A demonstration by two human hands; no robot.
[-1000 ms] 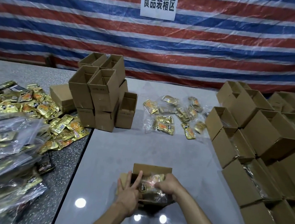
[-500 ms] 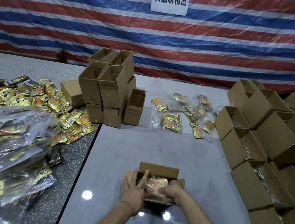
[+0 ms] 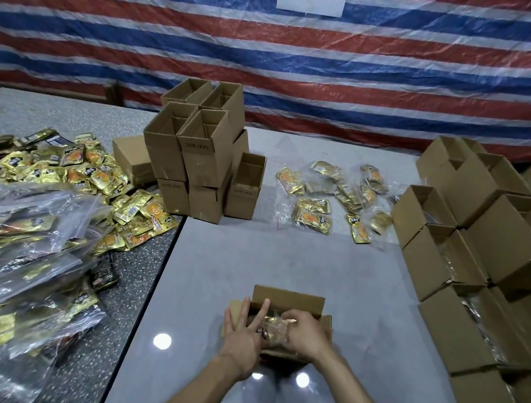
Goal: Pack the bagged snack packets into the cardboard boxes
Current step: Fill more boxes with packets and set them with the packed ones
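Observation:
A small open cardboard box (image 3: 288, 298) stands on the grey table in front of me. A clear bag of gold snack packets (image 3: 275, 327) sits in its mouth. My left hand (image 3: 242, 336) lies flat with straight, spread fingers against the box's left flap and the bag. My right hand (image 3: 306, 333) is curled over the bag from the right and presses it down into the box. The bag's lower part is hidden inside the box.
Empty open boxes (image 3: 198, 151) are stacked at the back centre. Bagged packets (image 3: 313, 218) lie behind the box at the right centre. Filled boxes (image 3: 474, 281) are piled along the right. Loose gold packets (image 3: 69, 170) and clear filled bags (image 3: 24, 262) cover the dark table on the left.
The bag has sunk deeper into the box under both hands. The camera has tilted down and shifted slightly.

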